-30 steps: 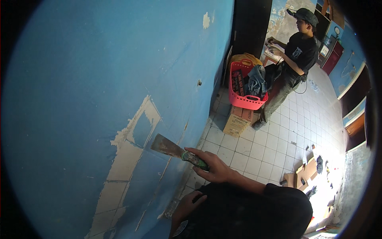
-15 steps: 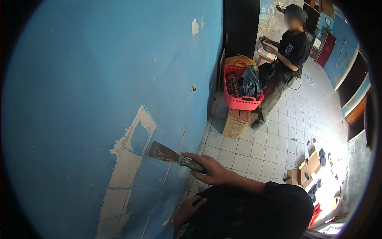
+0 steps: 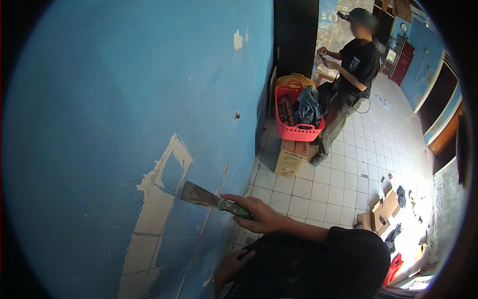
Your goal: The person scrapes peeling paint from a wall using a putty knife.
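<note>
While the broad blue painted wall (image 3: pixel 124 99) fills the left of the head view, the right hand (image 3: pixel 259 214) holds a flat metal putty knife with a green handle (image 3: pixel 209 200), its fingers (image 3: pixel 239 200) clamped around the handle. The rust-stained blade lies against the wall, just right of the pale patches of scraped-off paint (image 3: pixel 154 199) that run down the wall's lower part. The left hand (image 3: pixel 234 264) sits lower, close to the wall's base and partly hidden by the person's dark clothing; I cannot tell whether its fingers are together or apart, and something small and pale shows just below it, too unclear to name. Further along the wall, at its far end, a red plastic laundry basket filled with clothes (image 3: pixel 298 117) rests on a brown cardboard box (image 3: pixel 291 158), which stands on the white tiled floor (image 3: pixel 358 169). Just beyond the basket, away from the wall, another person in a black shirt and dark cap (image 3: pixel 356 74) stands with both hands raised in front of the chest. Well away from the wall, scraps of cardboard and small debris (image 3: pixel 386 212) lie on the floor.
</note>
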A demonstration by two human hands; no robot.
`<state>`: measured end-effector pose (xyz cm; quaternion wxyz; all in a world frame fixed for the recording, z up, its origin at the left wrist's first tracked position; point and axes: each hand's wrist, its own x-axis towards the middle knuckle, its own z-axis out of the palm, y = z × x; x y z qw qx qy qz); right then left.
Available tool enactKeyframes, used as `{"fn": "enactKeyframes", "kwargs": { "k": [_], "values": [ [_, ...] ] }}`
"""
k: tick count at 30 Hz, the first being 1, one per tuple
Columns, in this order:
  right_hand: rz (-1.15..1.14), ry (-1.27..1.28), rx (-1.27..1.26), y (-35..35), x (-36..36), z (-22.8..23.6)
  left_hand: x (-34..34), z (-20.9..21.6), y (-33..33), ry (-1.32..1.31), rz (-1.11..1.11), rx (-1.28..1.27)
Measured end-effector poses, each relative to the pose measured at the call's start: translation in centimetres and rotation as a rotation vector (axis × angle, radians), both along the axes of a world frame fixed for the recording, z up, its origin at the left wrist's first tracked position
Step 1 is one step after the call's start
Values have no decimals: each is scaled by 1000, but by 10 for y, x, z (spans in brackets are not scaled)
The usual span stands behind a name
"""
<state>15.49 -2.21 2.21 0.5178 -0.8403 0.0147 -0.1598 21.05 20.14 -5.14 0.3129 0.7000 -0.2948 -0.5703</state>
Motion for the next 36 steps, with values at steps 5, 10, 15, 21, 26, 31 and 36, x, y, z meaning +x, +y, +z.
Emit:
{"fn": "enactKeyframes", "kwargs": {
  "k": [5,10,15,21,26,31,36],
  "values": [
    [-3,-7,3,1,1,5,-18,-10,4,-71,270,-335],
    [-37,-133,65,-4,5,17,-9,9,0,-68,-23,19],
    [-5,-108,111,-6,15,38,-25,-3,5,-112,212,-238],
    [134,-144,167,-22,28,50,-6,31,21,-206,317,-70],
    [269,-201,185,-37,45,54,-2,90,-28,-1118,639,-399],
    [393,-211,171,-65,60,58,22,130,-100,-1591,743,-649],
    [474,-252,106,-98,79,59,34,142,-140,-1743,600,-402]
  ]
}}
